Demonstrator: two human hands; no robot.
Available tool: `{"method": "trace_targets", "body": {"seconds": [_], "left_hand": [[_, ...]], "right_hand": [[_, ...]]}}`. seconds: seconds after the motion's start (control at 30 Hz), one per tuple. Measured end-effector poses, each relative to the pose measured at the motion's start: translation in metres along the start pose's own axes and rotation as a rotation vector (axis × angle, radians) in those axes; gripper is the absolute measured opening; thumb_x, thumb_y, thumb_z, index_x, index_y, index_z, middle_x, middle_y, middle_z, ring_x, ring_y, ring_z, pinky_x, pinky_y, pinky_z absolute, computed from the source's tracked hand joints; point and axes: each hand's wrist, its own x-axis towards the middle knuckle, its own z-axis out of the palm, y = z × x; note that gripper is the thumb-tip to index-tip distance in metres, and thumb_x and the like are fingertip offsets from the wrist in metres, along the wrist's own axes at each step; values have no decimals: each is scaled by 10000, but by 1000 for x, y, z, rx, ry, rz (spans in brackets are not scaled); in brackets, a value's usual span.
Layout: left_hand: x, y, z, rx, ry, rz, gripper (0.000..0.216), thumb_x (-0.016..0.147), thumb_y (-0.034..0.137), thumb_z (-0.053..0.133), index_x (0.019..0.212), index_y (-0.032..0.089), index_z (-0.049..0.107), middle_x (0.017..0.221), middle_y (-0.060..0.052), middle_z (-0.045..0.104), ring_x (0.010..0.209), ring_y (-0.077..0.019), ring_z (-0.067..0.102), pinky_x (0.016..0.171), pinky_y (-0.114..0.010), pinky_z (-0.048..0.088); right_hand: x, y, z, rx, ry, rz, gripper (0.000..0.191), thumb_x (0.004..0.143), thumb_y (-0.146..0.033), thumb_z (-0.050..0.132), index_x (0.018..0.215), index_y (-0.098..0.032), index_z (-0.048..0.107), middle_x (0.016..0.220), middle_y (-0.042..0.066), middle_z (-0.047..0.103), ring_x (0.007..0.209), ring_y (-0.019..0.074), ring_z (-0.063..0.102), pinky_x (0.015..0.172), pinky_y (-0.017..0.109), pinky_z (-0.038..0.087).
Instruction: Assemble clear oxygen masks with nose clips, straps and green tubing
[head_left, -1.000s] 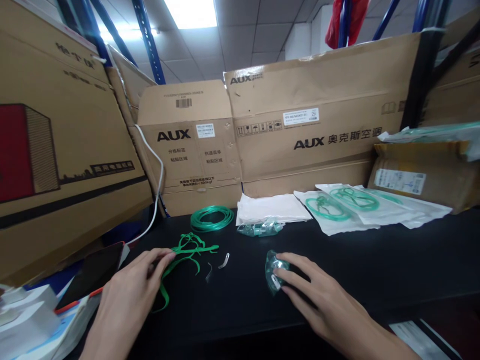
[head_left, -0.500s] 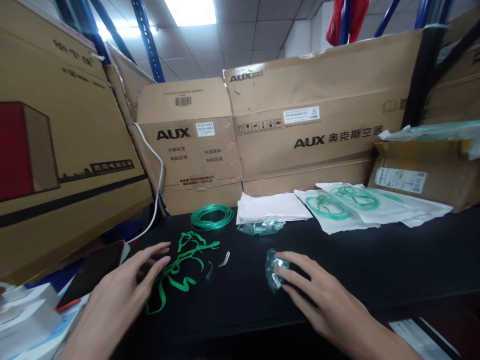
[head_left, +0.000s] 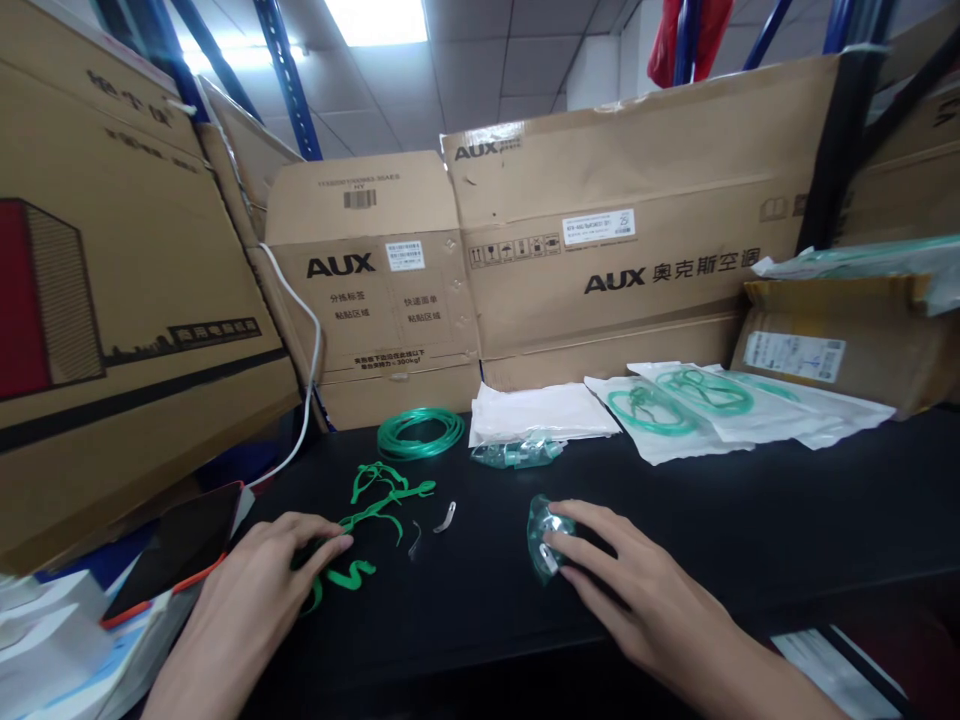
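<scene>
My left hand [head_left: 259, 590] is at the near left of the black table, thumb and index finger closed on a tangle of green elastic straps [head_left: 401, 493]. Part of the tangle is hidden beneath that hand. My right hand [head_left: 626, 575] has its fingertips on a clear green oxygen mask [head_left: 537, 535] with a pale metal strip on it, gripping it against the table. Between the hands lie a small curved metal strip [head_left: 445, 517] and a thin transparent piece [head_left: 415, 540] too small to make out.
Behind the straps sits coiled green tubing [head_left: 386, 441]. White pouches [head_left: 540, 410] lie at the back, with a bagged clear green part [head_left: 517, 453] before them. Packs of tubing [head_left: 652, 450] and a carton [head_left: 847, 330] stand right. A phone [head_left: 176, 545] and white plugs [head_left: 56, 630] are left.
My left hand has moved right and closed its fingers on the green straps, covering more of them. My right hand stays on the mask. The view has shifted slightly.
</scene>
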Motion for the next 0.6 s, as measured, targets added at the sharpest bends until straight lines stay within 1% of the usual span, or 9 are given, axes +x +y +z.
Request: {"method": "trace_targets", "body": {"seconds": [0.1, 0.17, 0.23, 0.33, 0.4, 0.47, 0.53, 0.6], "left_hand": [[-3, 13, -12, 25, 115, -47, 393, 868, 547, 477, 838, 293, 775, 1002, -57, 754, 874, -313, 722, 761, -384, 526], [-4, 24, -20, 63, 190, -88, 404, 924, 540, 450, 916, 292, 769, 1029, -29, 715, 826, -259, 704, 687, -313, 499], [-2, 36, -28, 99, 241, -72, 403, 966, 545, 443, 991, 284, 748, 1015, -10, 693, 797, -221, 684, 640, -261, 453], [6, 60, -37, 113, 327, -16, 370, 995, 534, 468, 1039, 266, 719, 923, 2, 712, 766, -204, 673, 625, -238, 410], [14, 77, -42, 70, 390, 4, 312, 991, 492, 510, 1027, 259, 715, 835, 13, 730, 720, -194, 675, 633, -239, 414], [21, 94, -44, -16, 440, 65, 277, 978, 469, 544, 1010, 258, 721, 783, 25, 739, 680, -177, 684, 644, -239, 434], [24, 109, -43, -132, 480, 173, 280, 969, 489, 564, 1006, 264, 727, 785, 35, 751, 653, -162, 694, 648, -237, 463], [22, 122, -39, -255, 472, 288, 268, 962, 503, 589, 998, 276, 726, 809, 49, 760, 622, -144, 695, 637, -228, 491]], "right_hand": [[1, -2, -1, -3, 12, 2, 354, 1041, -159, 433, 1360, -259, 549, 1465, 138, 576, 1329, 309, 592, 1064, 553, 552], [2, -2, -1, -4, 17, 4, 349, 1038, -155, 440, 1350, -259, 559, 1461, 135, 580, 1327, 305, 594, 1063, 533, 558], [2, -2, -1, -5, 19, 2, 350, 1034, -149, 444, 1345, -258, 563, 1458, 131, 584, 1327, 301, 594, 1065, 521, 558], [2, -1, 0, -12, 18, -9, 358, 1032, -145, 442, 1352, -258, 554, 1459, 131, 584, 1330, 304, 590, 1065, 540, 554], [1, -1, 0, -16, 22, -11, 364, 1036, -145, 434, 1363, -262, 542, 1461, 131, 581, 1329, 308, 589, 1057, 561, 553], [2, -1, 0, -11, 20, -4, 375, 1039, -147, 432, 1380, -271, 527, 1464, 128, 575, 1332, 305, 585, 1053, 560, 556], [3, -2, -1, 2, 21, 6, 373, 1040, -153, 438, 1383, -272, 526, 1464, 127, 571, 1340, 297, 576, 1059, 541, 556], [5, -2, -4, 17, 28, 22, 337, 1037, -163, 451, 1343, -262, 550, 1479, 127, 558, 1365, 292, 554, 1084, 524, 542]]}}
